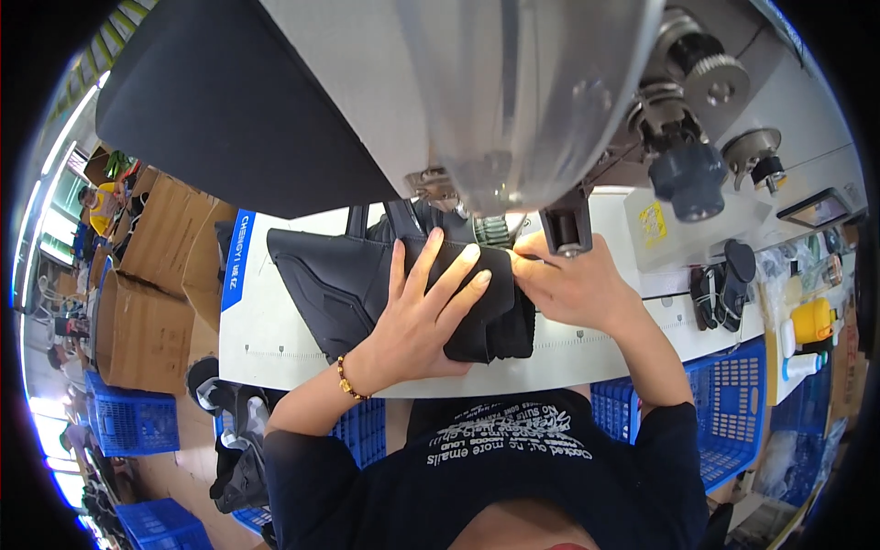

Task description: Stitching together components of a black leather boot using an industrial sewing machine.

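Black bag: smooth, leather-like, matt, with raised contour seams on the side panel; lying on the worktable beneath the machine head, flaring to a pointed corner on the left, folded and ribbed at the lower right.
Bag straps: narrow, dark, rising from the far edge.
Left hand: laid over the bag, fingers long and spread against the black panel; impossible to tell how firmly pressed.
Beaded bracelet: round dark beads with a gold-toned piece, circling the left wrist.
Right hand: fingers bent and closed on the bag's right edge, partly hidden behind a metal bracket.
Machine head: glossy, pale grey, rounded, looming over the bag.
Knob: dark, lobed, fixed to the machine's right side.
Worktable: white, smooth, marked with a ruler scale near the close edge.
Black pieces: curved, bundled, resting on the table at right.
Cardboard boxes: brown, flat-sided, stacked at left; contents hidden.
Right basket: blue plastic, lattice-walled, below the table edge.
Left basket: blue plastic, on the floor near the boxes; contents too small to tell.
Yellow container: squat, plastic, standing on the right-hand shelf near a white-and-blue spool.
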Demonstrator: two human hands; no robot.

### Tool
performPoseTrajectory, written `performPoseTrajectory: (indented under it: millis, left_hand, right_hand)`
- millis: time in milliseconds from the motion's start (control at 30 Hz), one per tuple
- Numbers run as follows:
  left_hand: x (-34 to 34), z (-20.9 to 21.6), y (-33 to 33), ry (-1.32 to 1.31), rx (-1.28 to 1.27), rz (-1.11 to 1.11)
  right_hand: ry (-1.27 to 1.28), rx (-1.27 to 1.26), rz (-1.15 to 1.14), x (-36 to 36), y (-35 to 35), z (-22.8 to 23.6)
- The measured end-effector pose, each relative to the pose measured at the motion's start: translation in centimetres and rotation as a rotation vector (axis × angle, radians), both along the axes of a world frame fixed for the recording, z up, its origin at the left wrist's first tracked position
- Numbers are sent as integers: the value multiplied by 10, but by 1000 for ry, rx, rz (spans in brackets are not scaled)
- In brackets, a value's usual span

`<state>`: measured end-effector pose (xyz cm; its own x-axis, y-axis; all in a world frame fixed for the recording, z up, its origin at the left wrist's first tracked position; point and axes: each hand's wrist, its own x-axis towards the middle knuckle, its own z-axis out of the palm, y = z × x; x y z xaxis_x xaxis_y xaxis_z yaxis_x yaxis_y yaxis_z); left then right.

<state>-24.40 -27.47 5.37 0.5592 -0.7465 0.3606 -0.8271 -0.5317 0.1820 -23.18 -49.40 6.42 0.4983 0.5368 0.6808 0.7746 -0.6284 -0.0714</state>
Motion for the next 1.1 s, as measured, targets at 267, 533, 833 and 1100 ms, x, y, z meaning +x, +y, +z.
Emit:
performPoseTrajectory:
  millis: [267,533,833,1100]
  left_hand:
    - [-5,3,-3,-23,6,50]
    - [-9,5,-4,-69,7,48]
    - [-7,3,2,-114,1,3]
    - [-12,2,-1,-83,14,20]
  right_hand:
    - [535,499,37,-28,-12,-34]
    - [890,687,4,-81,10,-57]
    - [697,466,70,-86,16,-50]
    - [749,797,97,-48,-7,-29]
